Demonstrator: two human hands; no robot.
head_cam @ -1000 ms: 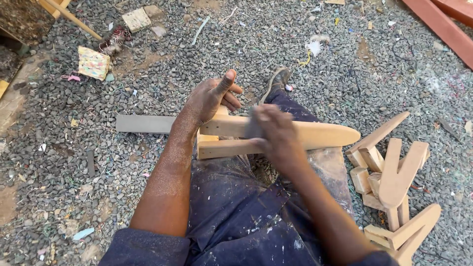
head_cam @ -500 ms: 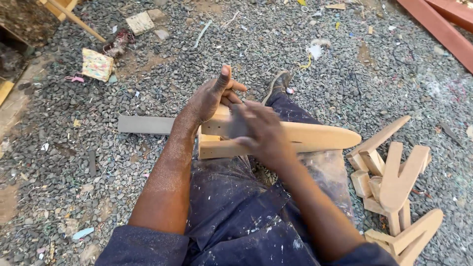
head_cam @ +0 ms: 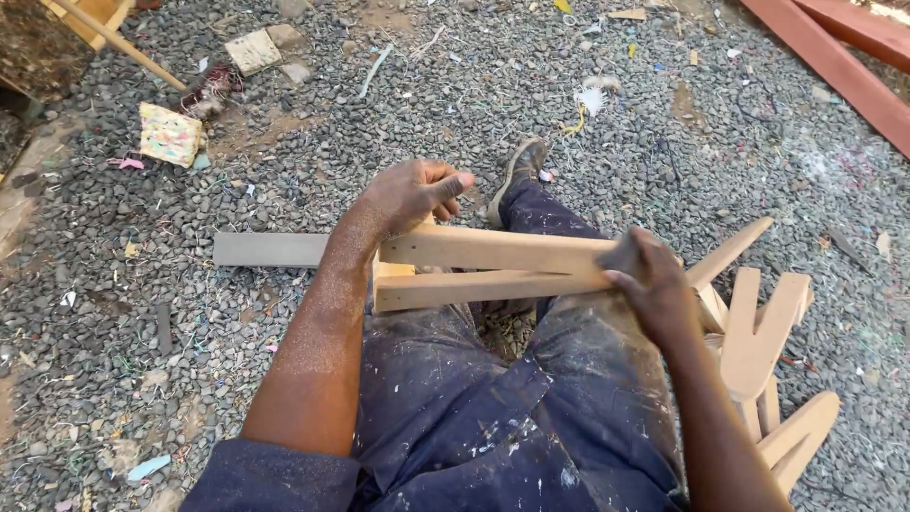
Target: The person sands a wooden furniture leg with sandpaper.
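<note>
I sit on gravel with a light wooden piece [head_cam: 493, 265] of two long slats laid across my lap. My left hand [head_cam: 409, 194] grips its left end, fingers curled over the top edge. My right hand [head_cam: 654, 284] is at the right end of the slats and presses a small dark sanding pad [head_cam: 621, 256] against the wood. Sawdust coats my left forearm. My legs in paint-spattered dark blue trousers [head_cam: 474, 389] lie under the piece, and one shoe [head_cam: 519, 171] points away.
A pile of similar wooden pieces [head_cam: 758, 332] lies at my right. A flat grey strip [head_cam: 270, 249] rests on the gravel to the left. Red beams [head_cam: 834, 57] run along the top right. Paper scraps and a patterned block [head_cam: 171, 135] are at upper left.
My right hand with the sanding pad has slid from the left-middle of the slat to its right end. My left thumb, raised before, has folded down.
</note>
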